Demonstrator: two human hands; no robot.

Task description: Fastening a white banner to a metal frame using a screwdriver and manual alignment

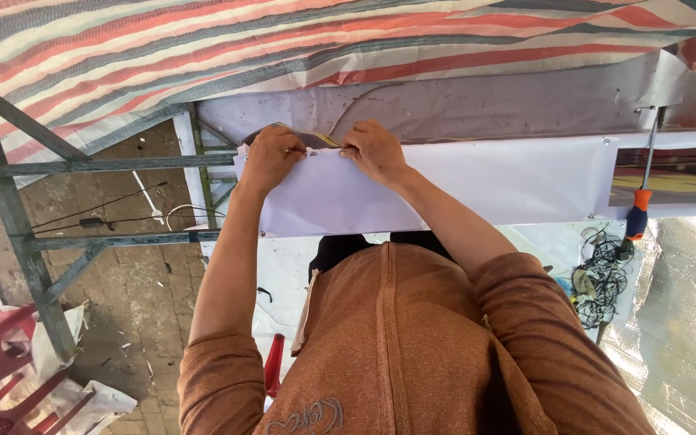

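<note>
Both hands, left hand (pixel 271 157) and right hand (pixel 374 151), pinch the white banner (pixel 461 189) top edge, fingers closed on it.

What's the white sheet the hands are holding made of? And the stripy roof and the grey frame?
White sheet: probably smooth vinyl banner, matte, with small metal eyelets along its edge. Stripy roof: looks like woven plastic tarp, slightly shiny and creased. Grey frame: metal angle bars, painted grey and worn.
</note>
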